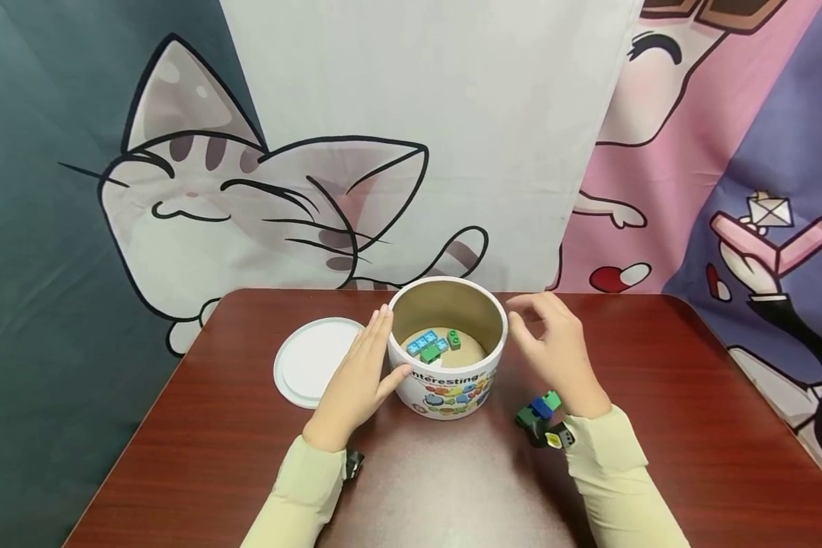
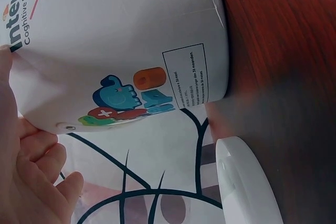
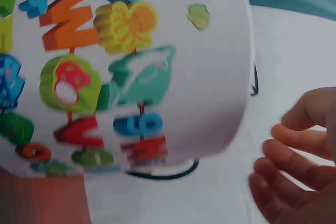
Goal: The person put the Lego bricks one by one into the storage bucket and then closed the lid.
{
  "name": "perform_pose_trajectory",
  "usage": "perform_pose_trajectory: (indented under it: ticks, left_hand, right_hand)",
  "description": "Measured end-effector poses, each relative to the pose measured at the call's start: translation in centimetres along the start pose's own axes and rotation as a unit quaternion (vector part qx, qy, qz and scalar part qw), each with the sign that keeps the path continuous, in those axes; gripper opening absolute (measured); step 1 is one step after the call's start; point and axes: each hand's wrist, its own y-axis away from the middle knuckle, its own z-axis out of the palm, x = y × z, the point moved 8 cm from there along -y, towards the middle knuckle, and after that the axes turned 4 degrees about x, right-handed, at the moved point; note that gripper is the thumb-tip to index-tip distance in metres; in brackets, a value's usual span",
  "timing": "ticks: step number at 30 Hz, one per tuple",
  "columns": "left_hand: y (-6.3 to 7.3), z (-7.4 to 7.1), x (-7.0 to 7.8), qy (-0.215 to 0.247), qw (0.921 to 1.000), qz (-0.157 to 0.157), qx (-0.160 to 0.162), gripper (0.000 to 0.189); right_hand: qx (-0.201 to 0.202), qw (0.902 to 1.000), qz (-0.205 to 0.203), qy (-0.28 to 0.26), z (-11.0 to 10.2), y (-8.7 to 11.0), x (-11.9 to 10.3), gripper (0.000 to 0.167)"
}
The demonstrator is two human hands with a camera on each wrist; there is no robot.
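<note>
A round white tub point(image 1: 445, 399) with colourful printing stands upright on the table. On its floor lie several blue toy bricks point(image 1: 422, 342) and green toy bricks point(image 1: 454, 339). The left hand point(image 1: 358, 380) rests against the tub's left side, fingers extended along the wall and thumb at the front; the left wrist view also shows this hand point(image 2: 37, 166) touching it. Just right of the rim, the right hand point(image 1: 553, 346) hovers with loosely bent fingers and holds nothing. In the right wrist view this hand point(image 3: 299, 156) is apart from the tub.
A white round lid point(image 1: 308, 361) lies on the table left of the tub, partly behind the left hand. Near the right wrist is a cluster of green and blue bricks point(image 1: 541, 407). The reddish-brown table point(image 1: 199, 457) ends at a cartoon-printed cloth backdrop point(image 1: 411, 91).
</note>
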Motion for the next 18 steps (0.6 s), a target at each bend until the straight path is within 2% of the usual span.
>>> perform_pose_trajectory:
  ticks: [4, 9, 14, 18]
  left_hand:
    - [0.0, 0.0, 0.0, -0.001, 1.0000, 0.002, 0.003, 0.082]
    - [0.0, 0.1, 0.0, -0.004, 1.0000, 0.000, 0.001, 0.081]
    - [0.1, 0.1, 0.0, -0.005, 1.0000, 0.000, 0.002, 0.081]
    - [0.0, 0.0, 0.1, -0.006, 1.0000, 0.003, 0.006, 0.081]
  right_hand:
    - [-0.055, 0.9982, 0.018, 0.017, -0.4, 1.1, 1.4, 0.011]
    - [-0.124, 0.9913, 0.016, 0.041, -0.8, 2.2, 3.2, 0.008]
    - [-0.197, 0.9787, -0.010, 0.058, -0.6, 3.4, 4.5, 0.012]
    - [-0.254, 0.9644, -0.009, 0.073, -0.5, 4.4, 5.6, 0.013]
